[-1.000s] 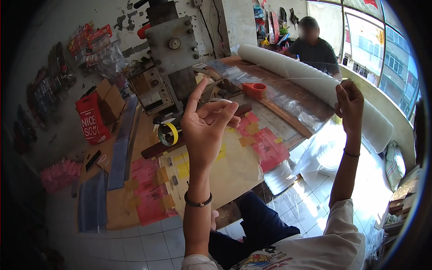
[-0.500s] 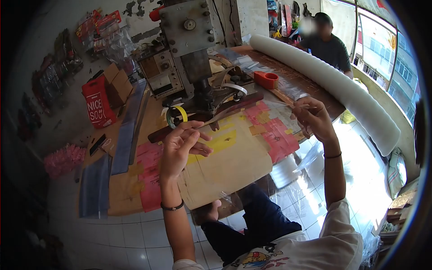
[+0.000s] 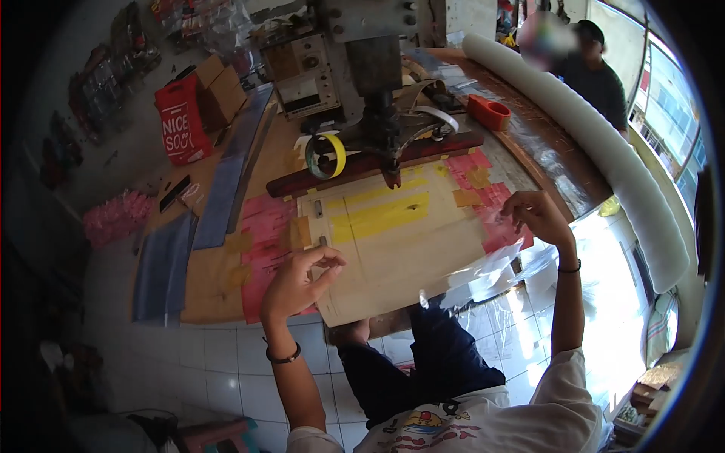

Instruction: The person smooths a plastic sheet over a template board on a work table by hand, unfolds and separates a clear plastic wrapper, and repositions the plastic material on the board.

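Observation:
My left hand [image 3: 297, 285] is over the near left part of the pale board [image 3: 400, 279], its fingers curled and the thumb close to the index finger; what they hold, if anything, is too faint to tell. Above the board's right side, my right hand [image 3: 540, 217] pinches clear plastic film. Shiny parts of this film [image 3: 472, 278] show over the board's near right edge. The board has yellow strips [image 3: 381, 217] and lies between red taped patches. Behind it is a dark red bar [image 3: 445, 147] under the machine's head.
A yellow tape roll [image 3: 333, 156] hangs at the machine [image 3: 377, 98]. An orange-red tape holder [image 3: 489, 113] stands behind the board. A long white roll [image 3: 566, 106] runs along the right. At the left are a red bag [image 3: 180, 124] and blue strips [image 3: 226, 181]. Another person [image 3: 596, 79] sits behind.
Both my hands have come down and nearer to me, and the film has sunk over the board's near edge. The view has tilted downward. My left index finger, stretched out before, is now curled.

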A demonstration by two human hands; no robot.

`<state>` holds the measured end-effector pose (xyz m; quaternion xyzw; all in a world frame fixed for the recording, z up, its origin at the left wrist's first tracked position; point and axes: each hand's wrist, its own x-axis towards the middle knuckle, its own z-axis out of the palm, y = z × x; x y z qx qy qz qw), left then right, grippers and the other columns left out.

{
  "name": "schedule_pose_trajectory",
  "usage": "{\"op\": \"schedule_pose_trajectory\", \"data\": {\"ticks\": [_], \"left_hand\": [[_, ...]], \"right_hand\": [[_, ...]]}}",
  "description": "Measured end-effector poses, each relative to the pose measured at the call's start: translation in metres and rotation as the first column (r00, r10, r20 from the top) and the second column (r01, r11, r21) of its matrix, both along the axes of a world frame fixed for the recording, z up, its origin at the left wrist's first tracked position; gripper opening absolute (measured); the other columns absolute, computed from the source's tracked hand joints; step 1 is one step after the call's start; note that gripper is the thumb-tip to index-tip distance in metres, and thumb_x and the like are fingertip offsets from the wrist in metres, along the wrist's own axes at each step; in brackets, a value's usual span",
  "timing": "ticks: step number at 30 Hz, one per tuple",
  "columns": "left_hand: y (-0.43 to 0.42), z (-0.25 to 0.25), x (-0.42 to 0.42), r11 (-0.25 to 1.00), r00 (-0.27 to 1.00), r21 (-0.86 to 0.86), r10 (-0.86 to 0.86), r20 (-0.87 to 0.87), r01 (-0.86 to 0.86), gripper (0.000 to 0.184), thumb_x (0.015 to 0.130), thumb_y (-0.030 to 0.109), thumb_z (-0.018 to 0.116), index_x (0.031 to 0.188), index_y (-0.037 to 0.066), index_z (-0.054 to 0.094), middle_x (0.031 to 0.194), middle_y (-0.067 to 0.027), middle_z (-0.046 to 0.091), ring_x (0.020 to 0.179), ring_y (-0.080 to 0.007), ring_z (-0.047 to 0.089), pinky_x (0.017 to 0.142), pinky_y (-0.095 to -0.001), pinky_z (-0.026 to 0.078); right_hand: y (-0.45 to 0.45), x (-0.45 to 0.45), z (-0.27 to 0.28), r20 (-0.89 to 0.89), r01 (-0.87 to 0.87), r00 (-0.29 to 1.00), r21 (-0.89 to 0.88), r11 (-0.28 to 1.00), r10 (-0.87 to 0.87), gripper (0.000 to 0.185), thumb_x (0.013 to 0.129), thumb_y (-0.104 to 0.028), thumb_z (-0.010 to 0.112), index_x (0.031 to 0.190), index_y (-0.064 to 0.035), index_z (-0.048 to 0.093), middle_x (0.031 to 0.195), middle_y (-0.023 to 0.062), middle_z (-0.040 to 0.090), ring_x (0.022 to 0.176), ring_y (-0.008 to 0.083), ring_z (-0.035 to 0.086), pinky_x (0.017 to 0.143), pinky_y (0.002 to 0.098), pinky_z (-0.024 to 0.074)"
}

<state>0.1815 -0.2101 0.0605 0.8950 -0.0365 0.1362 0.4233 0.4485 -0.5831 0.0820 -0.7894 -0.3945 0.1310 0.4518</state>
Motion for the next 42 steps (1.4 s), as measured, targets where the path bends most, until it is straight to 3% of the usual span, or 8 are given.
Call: {"op": "schedule_pose_trajectory", "data": {"ticks": [6,12,18,24,27,33,39,42], "left_hand": [[0.033,-0.007,-0.006,0.894,0.936,0.299,0.352,-0.01,-0.333,0.035,0.089,0.02,0.064,0.118,0.0,0.061,0.124,-0.0153,0.06,0.101,-0.0274,0.064,0.084,-0.0345,0.052],[0.066,-0.03,0.033,0.761,0.931,0.591,0.363,-0.044,-0.268,0.069,0.091,0.045,0.057,0.138,-0.003,0.043,0.145,-0.0172,0.042,0.136,-0.0329,0.037,0.113,-0.0418,0.029],[0.044,-0.03,0.006,0.853,0.925,0.401,0.378,-0.033,-0.334,0.074,0.087,0.039,0.067,0.144,0.002,0.037,0.152,-0.0184,0.031,0.142,-0.0336,0.028,0.115,-0.0404,0.027],[-0.011,-0.035,-0.086,0.602,0.73,0.495,0.675,0.102,-0.626,0.09,0.079,0.051,0.071,0.138,-0.008,0.039,0.144,-0.0274,0.036,0.134,-0.0412,0.036,0.114,-0.0471,0.026],[-0.008,-0.055,-0.103,0.348,0.422,0.362,0.894,0.148,-0.865,0.084,0.079,0.044,0.075,0.137,-0.007,0.041,0.137,-0.0256,0.041,0.132,-0.0394,0.036,0.109,-0.0465,0.031],[-0.007,-0.054,-0.077,0.191,0.208,0.263,0.977,0.039,-0.946,0.061,0.082,0.04,0.074,0.116,-0.007,0.056,0.12,-0.0233,0.054,0.098,-0.0393,0.058,0.086,-0.044,0.047],[0.026,-0.049,-0.076,0.401,0.396,0.041,0.913,-0.096,-0.915,0.029,0.093,0.022,0.061,0.108,-0.003,0.059,0.085,-0.0147,0.067,0.077,-0.0324,0.063,0.072,-0.0381,0.05],[0.025,-0.045,-0.082,0.412,0.516,-0.395,0.831,-0.206,-0.821,0.024,0.095,0.017,0.056,0.107,-0.004,0.059,0.089,-0.0092,0.067,0.08,-0.0204,0.065,0.067,-0.034,0.049]], "right_hand": [[0.006,0.044,-0.063,-0.114,0.017,0.994,0.132,0.991,-0.002,0.018,0.084,0.007,0.039,0.081,0.0026,0.057,0.078,0.0089,0.062,0.065,0.0131,0.06,0.056,0.0257,0.0476],[0.011,0.05,-0.073,-0.327,0.048,0.943,0.3,0.953,0.056,0.015,0.087,0.003,0.038,0.079,-0.0029,0.05,0.07,0.0046,0.053,0.059,0.0087,0.048,0.05,0.0231,0.039],[0.005,0.054,-0.089,-0.143,0.103,0.988,0.374,0.922,-0.052,0.016,0.087,0.001,0.036,0.079,-0.004,0.05,0.078,0.0041,0.055,0.06,0.0073,0.049,0.051,0.0227,0.0418],[-0.01,0.062,-0.092,-0.128,0.108,0.991,0.516,0.85,-0.049,0.013,0.087,-0.003,0.038,0.076,-0.0055,0.045,0.078,0.0016,0.043,0.07,0.0084,0.039,0.059,0.0218,0.0291],[-0.012,0.061,-0.089,-0.134,0.097,0.99,0.502,0.859,-0.034,0.015,0.088,-0.003,0.036,0.077,-0.0064,0.045,0.078,0.0012,0.044,0.068,0.006,0.038,0.058,0.02,0.0275],[-0.005,0.055,-0.085,-0.286,0.193,0.956,0.478,0.857,-0.056,0.015,0.092,-0.006,0.039,0.082,-0.0089,0.05,0.079,-0.0028,0.048,0.05,-0.0001,0.034,0.039,0.0176,0.0278],[-0.003,0.049,-0.078,-0.334,0.195,0.941,0.416,0.888,-0.051,0.016,0.093,-0.006,0.04,0.08,-0.0107,0.048,0.067,-0.0063,0.044,0.047,0.0002,0.034,0.039,0.0183,0.0282],[-0.003,0.054,-0.083,-0.281,0.15,0.959,0.425,0.893,-0.027,0.017,0.093,-0.007,0.039,0.08,-0.0107,0.048,0.066,-0.0064,0.043,0.046,0.0002,0.033,0.039,0.0183,0.0277]]}}
